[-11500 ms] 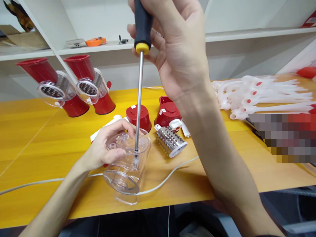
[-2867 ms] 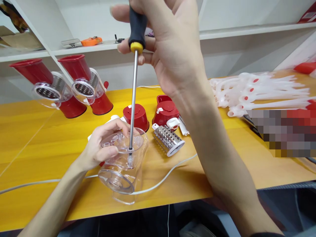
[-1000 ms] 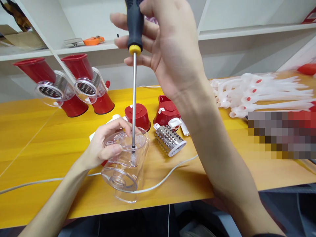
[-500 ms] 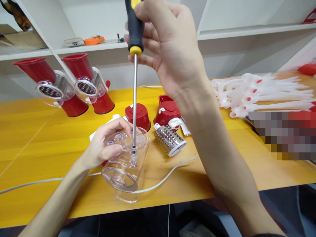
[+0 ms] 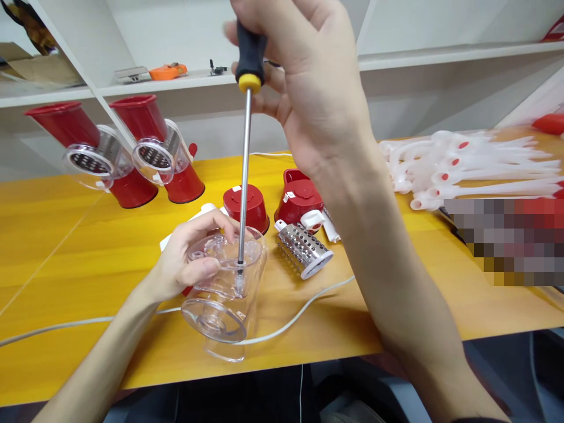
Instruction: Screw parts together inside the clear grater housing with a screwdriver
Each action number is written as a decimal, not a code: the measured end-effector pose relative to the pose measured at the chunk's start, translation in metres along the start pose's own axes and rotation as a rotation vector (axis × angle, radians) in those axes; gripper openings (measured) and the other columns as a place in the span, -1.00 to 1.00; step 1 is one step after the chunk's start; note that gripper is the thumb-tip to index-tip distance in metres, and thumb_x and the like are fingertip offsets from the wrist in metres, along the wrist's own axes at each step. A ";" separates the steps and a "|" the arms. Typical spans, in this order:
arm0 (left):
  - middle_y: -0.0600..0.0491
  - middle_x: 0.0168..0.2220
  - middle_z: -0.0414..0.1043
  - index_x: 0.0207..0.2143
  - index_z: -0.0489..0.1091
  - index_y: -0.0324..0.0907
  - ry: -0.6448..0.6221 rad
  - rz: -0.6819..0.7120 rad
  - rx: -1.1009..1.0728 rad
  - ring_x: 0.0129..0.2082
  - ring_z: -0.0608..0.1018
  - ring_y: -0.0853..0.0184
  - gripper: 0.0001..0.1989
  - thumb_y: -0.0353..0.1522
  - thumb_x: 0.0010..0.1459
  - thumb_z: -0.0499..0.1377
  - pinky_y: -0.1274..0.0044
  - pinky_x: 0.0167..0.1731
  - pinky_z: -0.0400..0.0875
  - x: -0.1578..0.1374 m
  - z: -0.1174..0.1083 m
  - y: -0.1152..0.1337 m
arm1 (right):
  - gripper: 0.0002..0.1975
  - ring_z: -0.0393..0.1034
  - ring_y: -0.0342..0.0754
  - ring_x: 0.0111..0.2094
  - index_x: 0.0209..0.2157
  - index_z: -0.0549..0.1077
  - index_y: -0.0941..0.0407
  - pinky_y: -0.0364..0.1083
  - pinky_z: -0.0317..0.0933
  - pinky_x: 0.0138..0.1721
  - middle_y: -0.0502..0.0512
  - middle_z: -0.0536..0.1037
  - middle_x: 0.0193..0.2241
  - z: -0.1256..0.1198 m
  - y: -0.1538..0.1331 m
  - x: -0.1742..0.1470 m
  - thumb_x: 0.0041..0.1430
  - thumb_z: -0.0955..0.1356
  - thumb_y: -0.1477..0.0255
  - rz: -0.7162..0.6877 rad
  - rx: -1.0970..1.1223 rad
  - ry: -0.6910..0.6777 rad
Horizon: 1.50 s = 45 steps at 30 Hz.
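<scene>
Over the clear plastic grater body, I see the right hand wrapped around the screwdriver. In the last half second its black handle has swung slightly rightward and the fingers have curled closer; the tip has stayed put, down inside the body. I take this as one more twist at the same spot, though whatever the tip meets is too small for me to make out. The left hand stays clamped on the body's upper rim, so the body itself hasn't shifted. It is over the near part of the yellow tabletop; I can't tell whether it rests there. A white cable runs out to both sides of it.

Just right of the body lies a perforated steel drum. Beyond it I have two red bases; farther off to its left, two assembled rotary graters; well to its right, a pile of white plastic parts. A white shelf spans the background.
</scene>
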State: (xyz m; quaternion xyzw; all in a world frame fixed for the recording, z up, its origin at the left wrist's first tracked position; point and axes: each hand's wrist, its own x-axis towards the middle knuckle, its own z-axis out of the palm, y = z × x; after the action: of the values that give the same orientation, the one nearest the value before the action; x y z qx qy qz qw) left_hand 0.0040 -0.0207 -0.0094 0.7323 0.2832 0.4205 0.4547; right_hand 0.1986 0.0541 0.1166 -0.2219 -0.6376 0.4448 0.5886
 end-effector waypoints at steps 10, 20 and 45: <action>-0.05 -0.11 0.53 -0.22 0.43 -0.14 -0.008 0.013 -0.042 -0.05 0.62 0.02 -0.55 0.03 0.13 0.34 0.25 -0.04 0.48 0.001 0.002 0.002 | -0.57 0.47 -0.45 -0.26 0.06 0.17 0.21 -0.34 0.42 -0.28 -0.14 0.50 -0.13 0.000 -0.001 -0.002 0.36 0.13 0.17 0.006 0.144 -0.146; -0.08 -0.11 0.55 -0.22 0.44 -0.12 -0.003 0.019 0.004 -0.04 0.63 -0.02 -0.56 0.04 0.13 0.34 0.28 -0.10 0.48 0.002 0.000 0.000 | -0.41 0.39 -0.56 -0.34 0.27 0.20 0.12 -0.35 0.45 -0.30 -0.11 0.40 0.13 -0.002 -0.005 -0.001 0.27 0.29 0.22 0.006 -0.028 -0.117; -0.03 -0.01 0.52 -0.08 0.32 -0.09 0.307 0.245 0.376 0.04 0.57 0.16 -0.42 -0.10 -0.02 0.50 0.30 0.10 0.44 -0.020 0.028 0.015 | -0.70 0.09 -0.49 -0.65 -0.17 0.08 0.18 -0.37 -0.11 -0.61 -0.11 0.40 -0.32 -0.011 -0.003 0.010 0.33 0.14 0.20 -0.088 0.243 0.459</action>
State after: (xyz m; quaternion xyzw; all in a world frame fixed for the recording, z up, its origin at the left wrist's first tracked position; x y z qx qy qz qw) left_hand 0.0193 -0.0555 -0.0097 0.7603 0.3312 0.5186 0.2081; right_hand 0.2073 0.0637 0.1239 -0.2167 -0.4386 0.4300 0.7588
